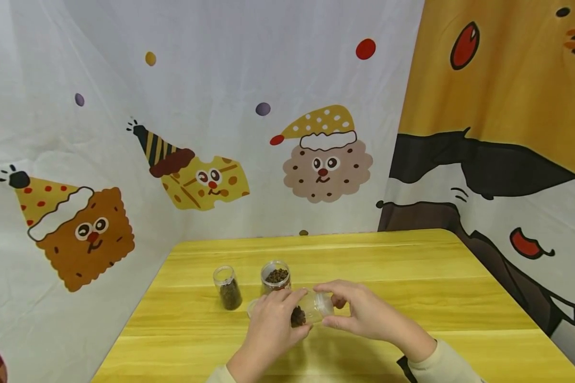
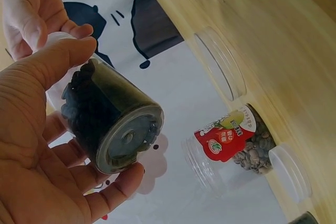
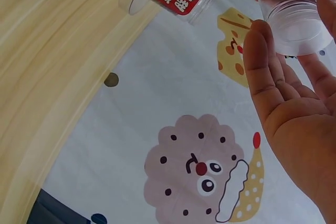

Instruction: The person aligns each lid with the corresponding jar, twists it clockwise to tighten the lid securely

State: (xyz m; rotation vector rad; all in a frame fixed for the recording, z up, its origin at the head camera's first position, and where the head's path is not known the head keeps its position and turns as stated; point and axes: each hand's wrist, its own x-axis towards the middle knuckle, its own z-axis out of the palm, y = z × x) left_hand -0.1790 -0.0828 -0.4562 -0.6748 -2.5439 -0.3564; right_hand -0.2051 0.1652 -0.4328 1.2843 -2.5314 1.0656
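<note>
My left hand (image 1: 274,324) grips a clear jar (image 2: 128,103) round its side, with dark pieces inside. In the head view the jar lies nearly sideways above the table, its base to the left. A whitish translucent lid (image 1: 323,304) caps its right end. My right hand (image 1: 364,311) holds that lid (image 3: 302,30) between thumb and fingers, as the head view shows. Part of the jar is hidden behind the left fingers.
Behind my left hand stands a lidless jar (image 1: 276,275) of brown pieces with a red label (image 2: 226,135). Left of it is a narrower jar (image 1: 230,295) of dark contents. A clear lid (image 2: 220,66) and a whitish lid (image 2: 290,174) lie on the wooden table (image 1: 393,266).
</note>
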